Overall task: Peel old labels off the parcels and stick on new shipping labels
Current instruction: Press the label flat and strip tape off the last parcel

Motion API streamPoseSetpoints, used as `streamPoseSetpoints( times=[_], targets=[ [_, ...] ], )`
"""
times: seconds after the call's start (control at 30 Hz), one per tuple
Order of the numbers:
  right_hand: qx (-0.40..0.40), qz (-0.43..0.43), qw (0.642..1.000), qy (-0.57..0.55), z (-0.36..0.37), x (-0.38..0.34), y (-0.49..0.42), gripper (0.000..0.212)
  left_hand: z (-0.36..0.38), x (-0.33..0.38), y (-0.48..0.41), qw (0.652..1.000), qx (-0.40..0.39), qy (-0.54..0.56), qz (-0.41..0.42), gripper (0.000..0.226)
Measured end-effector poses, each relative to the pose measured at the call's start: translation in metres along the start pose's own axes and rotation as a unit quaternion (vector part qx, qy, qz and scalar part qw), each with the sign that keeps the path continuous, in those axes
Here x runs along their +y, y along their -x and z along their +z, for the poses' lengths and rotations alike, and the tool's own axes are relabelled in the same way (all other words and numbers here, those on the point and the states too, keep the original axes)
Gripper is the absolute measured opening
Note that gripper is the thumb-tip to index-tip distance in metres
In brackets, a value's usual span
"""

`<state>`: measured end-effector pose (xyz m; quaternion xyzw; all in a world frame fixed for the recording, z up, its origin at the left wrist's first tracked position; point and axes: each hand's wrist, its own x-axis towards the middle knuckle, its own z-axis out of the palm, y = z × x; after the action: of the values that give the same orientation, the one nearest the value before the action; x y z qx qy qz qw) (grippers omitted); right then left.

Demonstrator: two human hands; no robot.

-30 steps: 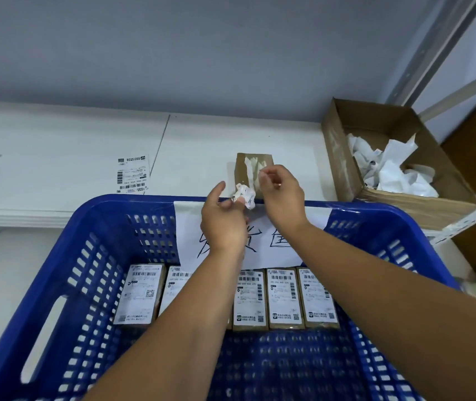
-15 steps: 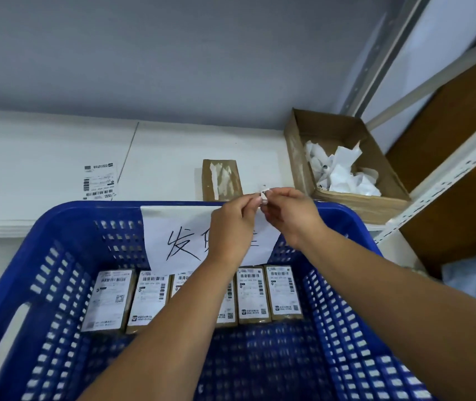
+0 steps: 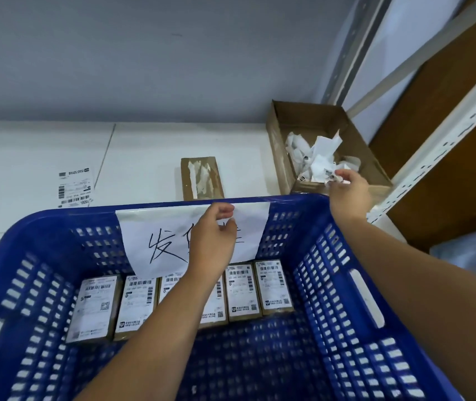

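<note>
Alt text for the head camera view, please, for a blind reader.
A person's right hand holds a crumpled white label scrap over a brown cardboard box of scraps; the left hand hovers over a blue plastic crate of labelled brown parcels.

Five labelled parcels (image 3: 242,290), one stripped parcel (image 3: 202,178), one loose label (image 3: 75,187), one crate (image 3: 57,215), one box (image 3: 277,146)

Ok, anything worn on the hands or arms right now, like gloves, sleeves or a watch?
Nothing shows: the left hand and right hand are ungloved, with no ring seen, and both forearms are bare to the frame's edge, no sleeve, watch or band.
</note>
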<state>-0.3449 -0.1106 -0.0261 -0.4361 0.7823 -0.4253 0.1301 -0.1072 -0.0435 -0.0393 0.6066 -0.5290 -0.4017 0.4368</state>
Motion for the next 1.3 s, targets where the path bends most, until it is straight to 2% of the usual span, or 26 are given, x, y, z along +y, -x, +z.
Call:
streamPoseSetpoints(
  times=[0.07,0.13,0.2,0.27,0.33,0.43,0.5,0.6,0.67,0.73,0.9,1.03,1.3],
  targets=[
    [-0.026,-0.081,0.995,0.057,0.001,0.001,-0.004,0.033,0.0,-0.004,0.002,1.0,-0.008,-0.012,0.009,0.02],
    [-0.027,-0.116,0.99,0.07,0.002,0.001,-0.008,0.035,-0.001,-0.008,0.002,0.999,-0.013,-0.027,0.018,0.021],
    [-0.013,-0.128,0.99,0.064,0.003,0.0,-0.014,0.037,-0.002,-0.011,0.0,0.999,-0.011,-0.035,0.019,0.021],
    [-0.036,-0.139,0.987,0.077,0.006,0.0,-0.019,0.039,-0.002,-0.013,-0.001,0.999,-0.014,-0.032,0.015,0.022],
    [-0.1,-0.144,0.974,0.144,0.011,0.006,-0.024,0.045,-0.002,-0.015,-0.001,0.999,-0.019,-0.035,0.015,0.023],
    [-0.168,-0.137,0.923,0.32,0.015,0.018,-0.023,0.061,-0.001,-0.019,0.002,0.998,-0.025,-0.052,0.017,0.022],
    [-0.171,-0.136,0.9,0.377,0.016,0.02,-0.022,0.068,0.0,-0.021,0.003,0.998,-0.026,-0.06,0.015,0.022],
    [-0.164,-0.123,0.891,0.405,0.016,0.016,-0.024,0.07,0.002,-0.021,0.006,0.998,-0.031,-0.062,0.012,0.021],
    [-0.149,-0.106,0.902,0.392,0.017,0.014,-0.023,0.066,0.002,-0.021,0.007,0.997,-0.033,-0.063,0.015,0.022],
    [-0.114,-0.1,0.927,0.344,0.019,0.014,-0.018,0.057,0.002,-0.02,0.007,0.997,-0.033,-0.063,0.017,0.022],
    [-0.057,-0.149,0.974,0.159,0.025,0.005,-0.005,0.034,0.001,-0.02,0.004,0.999,-0.024,-0.044,0.006,0.023],
    [-0.056,-0.205,0.973,0.094,0.035,-0.012,0.011,0.026,-0.001,-0.02,0.002,1.0,-0.014,-0.023,-0.005,0.024],
    [-0.167,-0.272,0.947,0.028,0.065,-0.052,0.067,0.019,-0.013,-0.015,-0.004,0.999,0.041,0.025,-0.02,0.03]
  ],
)
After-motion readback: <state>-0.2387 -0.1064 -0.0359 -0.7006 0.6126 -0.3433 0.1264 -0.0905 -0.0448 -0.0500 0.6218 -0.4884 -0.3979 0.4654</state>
